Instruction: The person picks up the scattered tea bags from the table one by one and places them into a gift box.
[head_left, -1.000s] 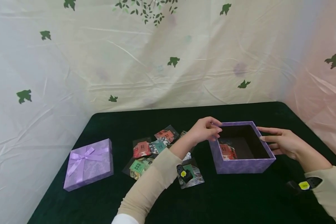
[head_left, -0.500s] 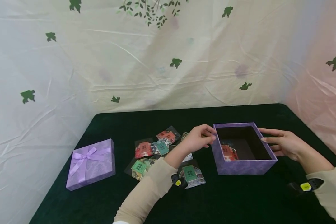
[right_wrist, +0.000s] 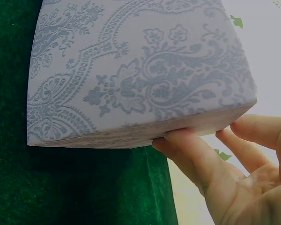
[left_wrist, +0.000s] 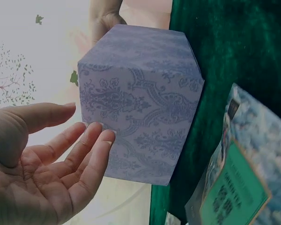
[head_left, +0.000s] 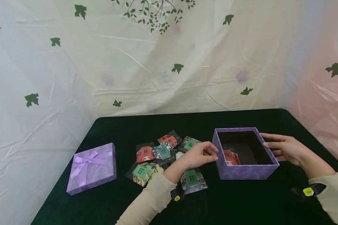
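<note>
An open purple patterned box (head_left: 243,172) stands on the table, with a red-labelled packet (head_left: 231,157) lying inside at its left. My right hand (head_left: 290,150) rests its extended fingertips against the box's right wall. Beside the left wall is my left hand (head_left: 198,154), palm bare in the left wrist view and fingers loosely bent, holding nothing. Whether its fingertips touch the wall I cannot tell. Several flat packets with red or green labels lie left of the box, partly hidden by my left arm. Nearest in the left wrist view is a green-labelled packet (left_wrist: 236,187).
A purple lid (head_left: 93,168) with a ribbon bow lies at the table's left. Dark green cloth (head_left: 228,203) covers the table. Behind it hangs a pale curtain (head_left: 140,78) with green leaf prints.
My left hand has drawn back from over the box's left rim to just outside the wall, lower down. The right hand stays at the right wall. The head view has shifted slightly.
</note>
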`<state>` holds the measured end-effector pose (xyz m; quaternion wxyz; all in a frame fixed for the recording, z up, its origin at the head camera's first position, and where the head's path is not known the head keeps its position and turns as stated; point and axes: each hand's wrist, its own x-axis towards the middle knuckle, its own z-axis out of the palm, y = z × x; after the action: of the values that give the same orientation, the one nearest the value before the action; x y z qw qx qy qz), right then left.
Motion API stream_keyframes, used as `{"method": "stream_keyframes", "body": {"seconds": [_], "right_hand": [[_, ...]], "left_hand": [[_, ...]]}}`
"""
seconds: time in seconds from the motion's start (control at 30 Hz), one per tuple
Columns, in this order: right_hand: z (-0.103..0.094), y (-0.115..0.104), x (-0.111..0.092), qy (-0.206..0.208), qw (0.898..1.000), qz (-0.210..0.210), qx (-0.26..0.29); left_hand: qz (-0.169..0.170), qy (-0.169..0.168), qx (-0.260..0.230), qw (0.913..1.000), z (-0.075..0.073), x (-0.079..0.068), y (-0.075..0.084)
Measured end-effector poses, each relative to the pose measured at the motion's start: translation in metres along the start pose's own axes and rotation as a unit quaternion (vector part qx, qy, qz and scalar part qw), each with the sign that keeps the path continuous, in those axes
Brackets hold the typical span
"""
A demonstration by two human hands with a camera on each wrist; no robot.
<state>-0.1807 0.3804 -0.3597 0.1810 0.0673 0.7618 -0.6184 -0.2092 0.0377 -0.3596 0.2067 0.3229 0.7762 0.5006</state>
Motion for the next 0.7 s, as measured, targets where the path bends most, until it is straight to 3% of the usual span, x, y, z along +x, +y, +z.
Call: {"method": "stream_keyframes", "body": {"seconds": [0.2, 0.4, 0.7], "right_hand": [[0.000, 0.002, 0.000, -0.004, 1.000, 0.003, 0.002], [0.000, 0.002, -0.001, -0.006, 1.000, 0.000, -0.002], [-0.001, 0.004, 0.000, 0.000, 1.000, 0.003, 0.004]], "left_hand": [[-0.011, -0.025, -0.011, 0.9996, 0.004, -0.004, -0.005], [-0.024, -0.025, 0.004, 0.9994, 0.005, -0.007, -0.009], [-0.050, -0.020, 0.054, 0.9971, -0.008, -0.009, -0.013]]}}
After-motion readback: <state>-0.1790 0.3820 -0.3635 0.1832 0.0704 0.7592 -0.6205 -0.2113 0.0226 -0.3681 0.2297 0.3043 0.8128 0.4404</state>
